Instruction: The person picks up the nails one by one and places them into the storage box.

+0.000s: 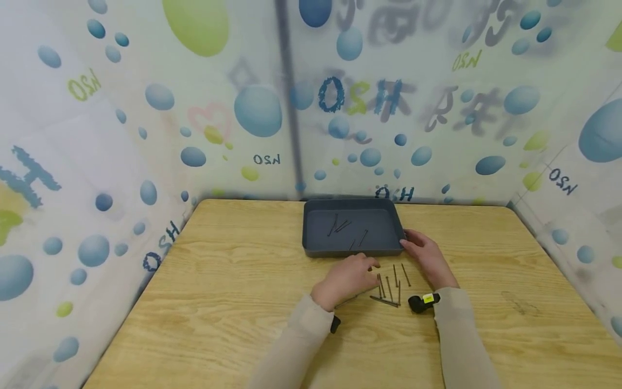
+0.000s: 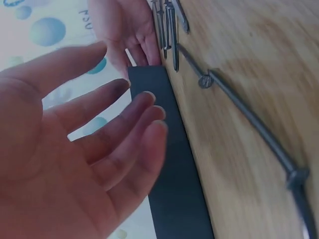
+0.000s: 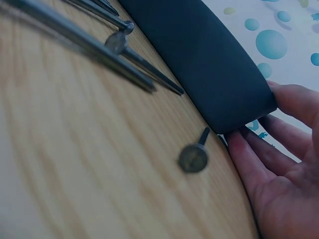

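Head view: left hand (image 1: 346,279), fingers relaxed and holding nothing, hovers just beside loose nails (image 1: 390,287) on the table (image 1: 233,302). Right hand (image 1: 427,257), fingers straight, apparently touches the tray (image 1: 351,249) corner behind them.

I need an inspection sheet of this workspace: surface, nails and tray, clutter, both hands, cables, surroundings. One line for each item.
Surface: wooden table, light grain, a dark stain near the right edge.
Job's things: dark grey tray near the table's far edge, a few nails inside it; loose nails on the table in front of the tray.
Clutter: nothing seen.
Grippers: left hand beside the loose nails, fingers relaxed, holding nothing; right hand touches the tray's right front corner with its fingertips.
Cables: nothing seen; a small black wrist camera on the right wrist.
Surroundings: printed sheeting with blue and green bubbles on three sides.
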`<state>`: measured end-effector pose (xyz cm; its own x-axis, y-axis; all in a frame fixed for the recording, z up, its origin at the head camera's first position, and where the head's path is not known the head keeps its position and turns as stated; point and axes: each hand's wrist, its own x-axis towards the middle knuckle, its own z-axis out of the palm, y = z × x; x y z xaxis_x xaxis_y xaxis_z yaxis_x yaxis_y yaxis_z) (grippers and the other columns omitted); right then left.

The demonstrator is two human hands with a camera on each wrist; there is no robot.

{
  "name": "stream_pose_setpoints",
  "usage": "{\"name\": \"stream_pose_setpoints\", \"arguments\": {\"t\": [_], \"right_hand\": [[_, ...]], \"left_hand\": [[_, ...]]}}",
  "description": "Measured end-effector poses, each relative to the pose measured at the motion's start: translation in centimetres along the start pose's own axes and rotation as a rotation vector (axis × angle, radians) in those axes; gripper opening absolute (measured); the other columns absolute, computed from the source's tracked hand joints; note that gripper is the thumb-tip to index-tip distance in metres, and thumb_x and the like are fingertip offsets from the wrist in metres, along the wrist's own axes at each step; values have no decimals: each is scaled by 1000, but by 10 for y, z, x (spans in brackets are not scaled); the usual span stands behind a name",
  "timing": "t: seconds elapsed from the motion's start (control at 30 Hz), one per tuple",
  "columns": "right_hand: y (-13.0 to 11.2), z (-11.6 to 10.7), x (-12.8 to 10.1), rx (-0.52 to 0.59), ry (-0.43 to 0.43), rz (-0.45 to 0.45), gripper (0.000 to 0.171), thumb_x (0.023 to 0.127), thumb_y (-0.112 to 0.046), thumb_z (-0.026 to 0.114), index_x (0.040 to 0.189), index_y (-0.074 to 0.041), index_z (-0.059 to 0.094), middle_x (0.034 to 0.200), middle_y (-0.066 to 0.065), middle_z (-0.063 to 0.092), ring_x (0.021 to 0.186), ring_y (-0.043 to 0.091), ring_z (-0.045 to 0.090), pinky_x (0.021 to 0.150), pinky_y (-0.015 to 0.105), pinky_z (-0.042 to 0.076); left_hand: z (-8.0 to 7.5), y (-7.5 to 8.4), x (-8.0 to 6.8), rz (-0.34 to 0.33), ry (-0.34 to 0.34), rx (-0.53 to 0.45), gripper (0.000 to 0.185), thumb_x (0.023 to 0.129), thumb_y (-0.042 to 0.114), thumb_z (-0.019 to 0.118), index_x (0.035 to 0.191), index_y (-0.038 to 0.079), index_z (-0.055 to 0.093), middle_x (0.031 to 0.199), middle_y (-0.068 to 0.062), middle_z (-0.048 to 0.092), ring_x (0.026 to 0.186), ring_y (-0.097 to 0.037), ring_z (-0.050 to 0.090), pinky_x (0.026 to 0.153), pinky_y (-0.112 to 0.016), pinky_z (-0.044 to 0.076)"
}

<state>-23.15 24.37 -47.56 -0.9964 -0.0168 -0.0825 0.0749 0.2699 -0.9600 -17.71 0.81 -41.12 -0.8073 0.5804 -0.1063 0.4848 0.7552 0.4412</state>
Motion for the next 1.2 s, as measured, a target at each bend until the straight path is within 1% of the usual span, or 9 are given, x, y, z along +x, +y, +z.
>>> {"name": "stream_pose_setpoints", "arguments": {"t": [0.1,0.17,0.33,0.47,0.57,0.67,0.8,0.93,1.2], "right_hand": [[1,0,-1,-5,-10,0,62,87,-38,55,138,-10,33,139,11,33,127,25,30,100,45,26],[2,0,-2,-7,-10,3,63,87,-39,55,138,-10,33,140,10,33,127,25,29,100,45,25],[3,1,-3,5,-14,-2,63,87,-39,56,138,-10,33,140,10,33,127,25,29,101,44,25],[3,2,-5,12,-23,-11,62,87,-38,55,138,-9,33,140,11,33,127,24,30,100,43,26],[4,1,-5,8,-15,-13,61,88,-37,55,138,-9,34,139,11,33,127,24,30,100,43,26],[3,0,-4,-10,-6,-12,61,88,-38,55,138,-10,34,139,10,34,127,24,30,100,44,26],[2,-2,-2,-13,0,-13,61,88,-39,54,138,-11,34,139,10,34,126,24,31,99,44,27],[0,-2,-1,1,1,-19,60,88,-38,54,138,-11,35,139,10,34,126,23,31,99,43,28],[2,-1,-1,-20,-2,-11,62,87,-41,55,138,-13,34,139,8,34,126,22,31,100,43,28]], "left_hand": [[4,1,-2,29,-32,74,44,83,38,62,125,26,53,116,1,51,104,-14,49,84,-29,42],[7,2,-3,35,-51,117,48,81,39,63,127,28,51,117,1,50,106,-15,47,85,-29,40],[15,5,-6,24,-82,128,49,81,37,64,128,28,50,112,3,49,100,-12,45,80,-26,40],[19,8,-7,30,-71,163,47,80,34,65,125,25,52,109,3,50,95,-11,45,75,-26,41],[21,12,-8,25,-56,225,45,78,35,68,120,25,55,105,4,49,92,-12,46,70,-26,42],[22,15,-8,-9,-50,262,40,76,37,70,113,28,58,99,6,49,87,-11,48,65,-27,42],[22,16,-6,-64,-40,263,25,75,34,70,98,30,60,87,9,51,76,-10,50,57,-28,41],[23,16,-4,-84,-34,278,16,75,31,70,84,27,58,77,10,50,68,-10,50,50,-28,38],[24,16,-4,-91,-27,291,10,77,27,68,76,27,58,72,11,53,63,-7,50,48,-29,37]]}}
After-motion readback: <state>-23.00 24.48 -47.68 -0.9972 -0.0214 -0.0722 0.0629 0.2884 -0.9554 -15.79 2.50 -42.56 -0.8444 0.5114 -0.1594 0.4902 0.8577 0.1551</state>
